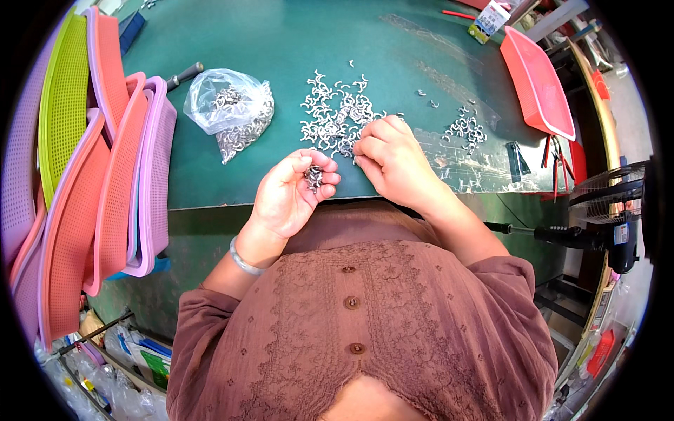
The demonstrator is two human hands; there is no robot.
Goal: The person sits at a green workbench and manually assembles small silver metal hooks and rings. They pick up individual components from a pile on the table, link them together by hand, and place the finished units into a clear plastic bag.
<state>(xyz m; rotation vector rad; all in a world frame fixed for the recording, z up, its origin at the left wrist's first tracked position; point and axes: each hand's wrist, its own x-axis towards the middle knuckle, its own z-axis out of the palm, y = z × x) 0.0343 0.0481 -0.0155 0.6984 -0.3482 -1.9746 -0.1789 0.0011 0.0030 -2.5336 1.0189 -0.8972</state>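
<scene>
My left hand [289, 195] is turned palm up near the table's front edge, its fingers curled around a small heap of curved metal pieces [313, 178]. At the near right side of a loose pile of the same silvery, crescent-shaped pieces [330, 112], my right hand [393, 158] points its bent fingers down. Its thumb and fingertips are drawn together against the pile; what lies between them is hidden. A clear plastic bag [210, 105] full of similar pieces sits left of the pile. To the right of my right hand lies a smaller scatter of pieces [467, 132].
Stacked plastic baskets [105, 189] in orange, purple and green crowd the left side. A dark-handled tool [186, 74] lies behind the bag. At the right are a pink tray [537, 84], red-handled pliers [557, 165] and a fan [611, 203]. A carton [489, 21] stands at the back.
</scene>
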